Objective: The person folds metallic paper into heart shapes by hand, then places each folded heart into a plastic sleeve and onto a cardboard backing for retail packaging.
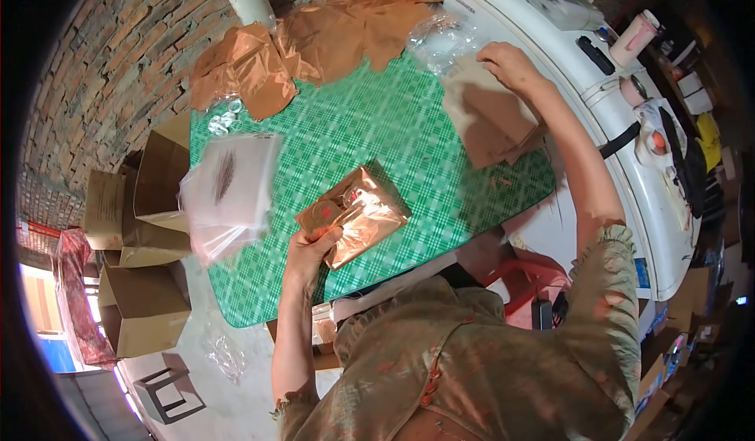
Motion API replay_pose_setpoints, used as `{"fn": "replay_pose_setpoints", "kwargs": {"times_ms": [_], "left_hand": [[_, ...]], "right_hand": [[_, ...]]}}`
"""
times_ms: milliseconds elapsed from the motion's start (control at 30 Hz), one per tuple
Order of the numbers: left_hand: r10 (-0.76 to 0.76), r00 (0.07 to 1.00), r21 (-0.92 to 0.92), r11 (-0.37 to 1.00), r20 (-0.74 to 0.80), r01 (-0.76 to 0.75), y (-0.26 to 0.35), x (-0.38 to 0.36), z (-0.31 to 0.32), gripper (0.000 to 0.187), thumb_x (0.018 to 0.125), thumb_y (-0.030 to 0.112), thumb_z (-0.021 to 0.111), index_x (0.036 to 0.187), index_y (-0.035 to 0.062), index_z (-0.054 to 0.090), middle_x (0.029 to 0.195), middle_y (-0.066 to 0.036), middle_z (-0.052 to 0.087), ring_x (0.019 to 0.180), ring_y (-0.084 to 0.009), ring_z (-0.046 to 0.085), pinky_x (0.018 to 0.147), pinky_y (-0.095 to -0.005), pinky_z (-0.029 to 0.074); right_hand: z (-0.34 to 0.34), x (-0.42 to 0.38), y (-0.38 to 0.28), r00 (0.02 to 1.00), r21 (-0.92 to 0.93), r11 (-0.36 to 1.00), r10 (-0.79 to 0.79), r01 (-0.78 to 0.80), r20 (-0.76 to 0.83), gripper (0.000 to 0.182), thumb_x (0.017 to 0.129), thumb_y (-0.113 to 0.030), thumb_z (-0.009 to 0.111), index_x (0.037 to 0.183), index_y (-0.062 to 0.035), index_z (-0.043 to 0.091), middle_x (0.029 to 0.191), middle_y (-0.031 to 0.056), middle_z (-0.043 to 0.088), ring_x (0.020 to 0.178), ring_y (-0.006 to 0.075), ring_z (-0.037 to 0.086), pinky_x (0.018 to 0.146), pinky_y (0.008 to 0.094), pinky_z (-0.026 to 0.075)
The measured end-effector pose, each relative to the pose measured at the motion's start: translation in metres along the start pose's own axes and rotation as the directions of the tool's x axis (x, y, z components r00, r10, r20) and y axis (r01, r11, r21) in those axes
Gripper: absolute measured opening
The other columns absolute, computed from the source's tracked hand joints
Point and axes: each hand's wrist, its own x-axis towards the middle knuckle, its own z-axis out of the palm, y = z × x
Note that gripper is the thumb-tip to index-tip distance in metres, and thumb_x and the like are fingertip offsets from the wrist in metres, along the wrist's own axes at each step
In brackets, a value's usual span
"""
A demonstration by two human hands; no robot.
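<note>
My left hand (311, 254) grips a copper-coloured foil packet (368, 219) near the front edge of the table, thumb on top. The packet is shiny, with a small red mark, and its far side looks darker. My right hand (510, 67) is raised at the table's far right, fingers loosely bent and apart, with nothing visible in them. Below it lies a stack of brown paper sheets or bags (491, 119), partly in the arm's shadow. Crumpled clear plastic (444, 40) lies just left of the right hand.
A green checked cloth (377, 119) covers the table. Copper foil sheets (330, 40) are heaped along the back, and clear plastic bags (236, 185) lie at the left. Open cardboard boxes (145, 307) stand left of the table. A white appliance (582, 71) borders the right side.
</note>
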Motion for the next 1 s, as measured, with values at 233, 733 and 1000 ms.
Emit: {"fn": "replay_pose_setpoints", "kwargs": {"times_ms": [233, 733, 1000], "left_hand": [[0.001, 1.0, 0.0, 1.0, -0.018, -0.001, -0.001, 0.0, 0.001, 0.023, 0.094, 0.007, 0.082, 0.114, -0.0015, 0.077, 0.1, -0.005, 0.079, 0.083, -0.0102, 0.071, 0.075, -0.0271, 0.056], [0.033, 0.999, 0.005, 0.999, -0.029, -0.033, -0.001, 0.0, 0.003, 0.022, 0.095, 0.01, 0.082, 0.113, -0.0012, 0.077, 0.099, -0.004, 0.079, 0.082, -0.0087, 0.071, 0.074, -0.0263, 0.056], [-0.027, 1.0, -0.145, 0.989, 0.004, 0.027, 0.004, -0.011, -0.002, 0.023, 0.094, 0.01, 0.082, 0.112, -0.0041, 0.078, 0.103, -0.006, 0.079, 0.085, -0.0117, 0.071, 0.078, -0.0263, 0.056]], "right_hand": [[-0.007, 0.013, 0.001, 0.986, 0.013, 0.987, -0.161, 0.161, 0.043, 0.008, 0.096, -0.011, 0.065, 0.096, -0.0053, 0.059, 0.098, 0.0118, 0.068, 0.101, 0.0372, 0.063, 0.083, 0.0489, 0.051], [-0.007, 0.001, 0.006, 0.956, -0.17, 0.967, -0.222, 0.19, -0.193, 0.014, 0.094, -0.006, 0.061, 0.107, -0.0114, 0.063, 0.107, 0.0066, 0.063, 0.11, 0.0314, 0.058, 0.094, 0.0429, 0.047], [-0.071, 0.028, -0.042, 0.97, 0.108, 0.964, -0.237, 0.242, -0.054, 0.01, 0.105, -0.012, 0.057, 0.107, -0.0031, 0.061, 0.102, 0.0145, 0.065, 0.102, 0.0365, 0.061, 0.09, 0.0436, 0.049]]}}
